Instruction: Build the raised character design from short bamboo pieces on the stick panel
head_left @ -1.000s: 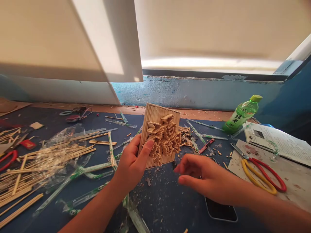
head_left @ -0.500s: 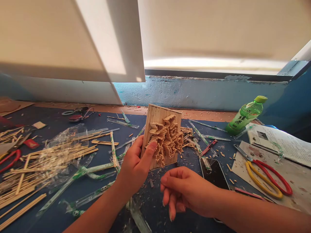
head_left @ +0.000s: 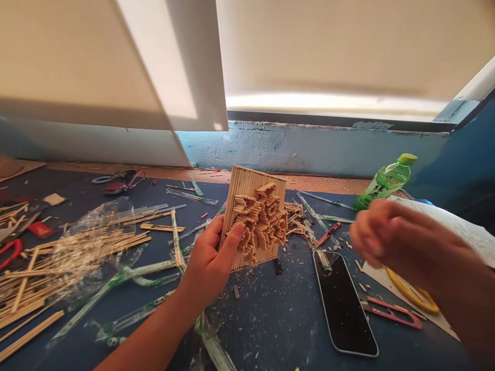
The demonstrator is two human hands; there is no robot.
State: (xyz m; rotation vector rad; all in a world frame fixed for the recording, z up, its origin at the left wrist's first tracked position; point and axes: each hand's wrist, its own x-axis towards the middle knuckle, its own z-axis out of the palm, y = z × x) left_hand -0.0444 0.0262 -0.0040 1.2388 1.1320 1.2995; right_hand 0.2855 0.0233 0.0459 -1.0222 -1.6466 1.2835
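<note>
A square panel of wooden sticks (head_left: 242, 188), with a raised pattern of short stick ends (head_left: 263, 221) on its face, is tilted up over the table. My left hand (head_left: 211, 257) grips its left lower edge, thumb across the front. Off to the right my right hand (head_left: 406, 242) is lifted and smeared by motion, its fingers looking curled; whether anything is in them cannot be made out. Behind and below that hand lies a scissors handle in yellow (head_left: 413, 293), partly hidden. A phone (head_left: 346, 309) lies on the table between panel and right hand.
Loose sticks (head_left: 88, 252) and clear wrappers (head_left: 143, 269) cover the left side. A green tea bottle (head_left: 386, 183) leans at back right, near an open book (head_left: 464, 226). Pink-handled tools (head_left: 400, 313) lie near the phone. Stick scraps (head_left: 296, 219) sit behind the panel.
My right hand has moved up and right, away from the panel, uncovering the phone and now covering part of the scissors. My left hand still holds the panel.
</note>
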